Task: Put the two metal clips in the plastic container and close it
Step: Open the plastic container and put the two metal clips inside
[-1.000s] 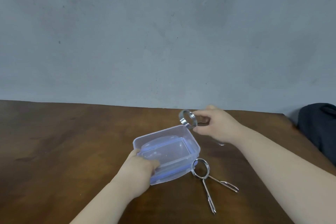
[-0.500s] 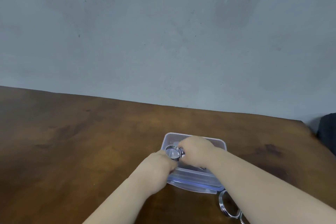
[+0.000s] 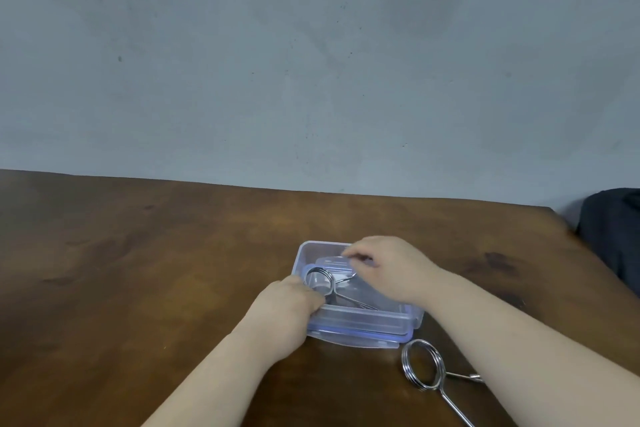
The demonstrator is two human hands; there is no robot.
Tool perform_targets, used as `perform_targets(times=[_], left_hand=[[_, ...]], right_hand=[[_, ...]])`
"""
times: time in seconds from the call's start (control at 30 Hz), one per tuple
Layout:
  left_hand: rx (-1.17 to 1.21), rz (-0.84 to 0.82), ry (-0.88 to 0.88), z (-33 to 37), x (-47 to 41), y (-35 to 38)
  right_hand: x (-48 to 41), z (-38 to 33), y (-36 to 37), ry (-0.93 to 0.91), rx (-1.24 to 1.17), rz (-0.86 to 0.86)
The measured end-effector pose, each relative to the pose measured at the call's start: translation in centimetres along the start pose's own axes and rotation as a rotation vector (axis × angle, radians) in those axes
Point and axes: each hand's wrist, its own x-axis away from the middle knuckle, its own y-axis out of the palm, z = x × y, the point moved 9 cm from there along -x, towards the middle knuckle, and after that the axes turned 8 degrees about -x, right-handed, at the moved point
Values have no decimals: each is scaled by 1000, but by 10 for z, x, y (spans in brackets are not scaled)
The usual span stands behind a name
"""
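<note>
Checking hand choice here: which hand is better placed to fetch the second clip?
Probably the right hand: the clip on the table lies beside its forearm, while the left hand steadies the container.

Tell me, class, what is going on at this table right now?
A person is packing metal clips into a clear plastic container on a wooden table. The left hand grips the container's near left corner. One clip lies inside the container, and the right hand is above it, fingers loosely curled, not holding it. The second clip lies on the table, near the container's right corner. The container is open.
</note>
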Motion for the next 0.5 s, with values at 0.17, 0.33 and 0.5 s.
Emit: perform_targets(times=[0.17, 0.33, 0.5], left_hand=[[22, 3, 47, -1, -5, 8], [56, 24, 39, 4, -8, 7], [65, 33, 16, 5, -11, 7]], right_hand=[[69, 34, -37, 88, -43, 164], [124, 55, -16, 150, 86, 47], [142, 72, 16, 211, 247, -82]])
